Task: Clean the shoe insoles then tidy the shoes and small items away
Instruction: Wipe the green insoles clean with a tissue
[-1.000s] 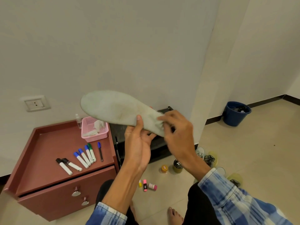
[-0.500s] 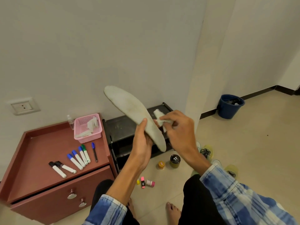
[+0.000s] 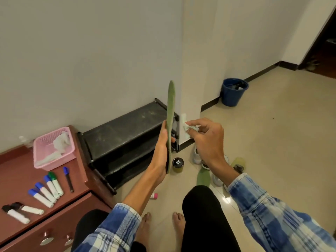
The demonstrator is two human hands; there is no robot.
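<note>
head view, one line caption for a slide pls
Left hand holds an insole upright, edge-on, while the right hand pinches a white wipe beside it.

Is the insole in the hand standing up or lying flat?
Standing up. The insole points straight up with its thin edge facing the camera, and the left hand grips its lower half.

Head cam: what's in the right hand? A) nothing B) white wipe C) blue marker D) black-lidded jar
B: the right hand pinches a crumpled white wipe, held apart from the insole that the left hand holds upright.
</note>
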